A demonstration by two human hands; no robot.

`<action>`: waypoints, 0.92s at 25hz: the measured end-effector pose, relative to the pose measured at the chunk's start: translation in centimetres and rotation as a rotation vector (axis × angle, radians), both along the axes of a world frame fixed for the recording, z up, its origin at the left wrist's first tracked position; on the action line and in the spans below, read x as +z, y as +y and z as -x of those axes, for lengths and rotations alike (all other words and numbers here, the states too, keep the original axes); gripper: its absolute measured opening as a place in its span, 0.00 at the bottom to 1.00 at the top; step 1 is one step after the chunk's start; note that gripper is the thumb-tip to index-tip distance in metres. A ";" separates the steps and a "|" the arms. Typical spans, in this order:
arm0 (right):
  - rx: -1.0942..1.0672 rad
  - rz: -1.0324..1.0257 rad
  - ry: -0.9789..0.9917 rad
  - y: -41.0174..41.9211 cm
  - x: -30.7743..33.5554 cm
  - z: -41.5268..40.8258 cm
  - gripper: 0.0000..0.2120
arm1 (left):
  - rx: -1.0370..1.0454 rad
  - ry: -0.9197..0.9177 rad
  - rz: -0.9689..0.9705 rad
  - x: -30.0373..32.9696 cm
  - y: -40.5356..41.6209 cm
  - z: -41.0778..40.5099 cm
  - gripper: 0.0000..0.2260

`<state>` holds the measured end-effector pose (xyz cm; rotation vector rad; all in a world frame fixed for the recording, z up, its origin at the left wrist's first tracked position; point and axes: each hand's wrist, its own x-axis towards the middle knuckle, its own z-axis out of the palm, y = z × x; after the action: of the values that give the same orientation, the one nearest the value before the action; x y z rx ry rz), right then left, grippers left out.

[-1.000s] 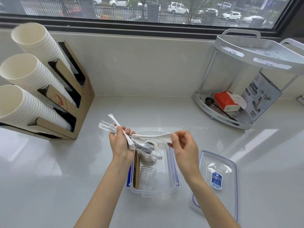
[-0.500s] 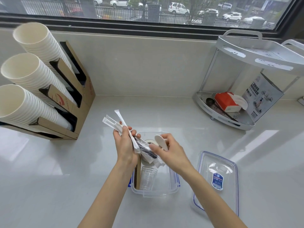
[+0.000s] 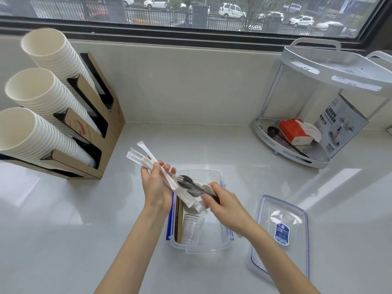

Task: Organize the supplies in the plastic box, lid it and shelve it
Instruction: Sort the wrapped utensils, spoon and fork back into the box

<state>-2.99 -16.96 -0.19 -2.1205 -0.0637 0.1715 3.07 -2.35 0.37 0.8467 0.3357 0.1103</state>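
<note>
Head view. Clear plastic box, rectangular, rounded corners, blue seal strips and latch flaps along its long sides, open on the pale bench at 6 o'clock of centre. Inside, at the near end: a stack of clear plastic cups lying beside brown cardboard sleeves set on edge against the 9 o'clock wall. Separate lid, clear with blue rim and a blue label, flat on the bench at 3 o'clock of the box, just beside it.

Left hand above the box's far end, fingers curled around a bundle of paper-wrapped straws fanning out toward 10 o'clock, plus black cutlery in clear wrap angled toward 4 o'clock. Right hand over the box, thumb and fingers pinched on the lower end of that bundle together with a white plastic spoon.

At 9 to 10 o'clock, three stacks of white paper cups resting slanted in a cardboard dispenser. At 2 o'clock, a white two-tier corner shelf, its lower tier carrying an orange tissue pack, a dark scoop and a printed carton. Window with parked cars at 12 o'clock.
</note>
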 end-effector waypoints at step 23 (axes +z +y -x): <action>-0.479 -0.399 0.043 -4.3 -1.6 0.7 0.15 | -0.586 -0.167 -0.766 -5.2 -6.9 5.1 0.11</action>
<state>-3.68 -21.27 -1.82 -1.6774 0.4017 -0.0776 -2.05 -9.28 -4.84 1.6506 -0.1434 -0.2552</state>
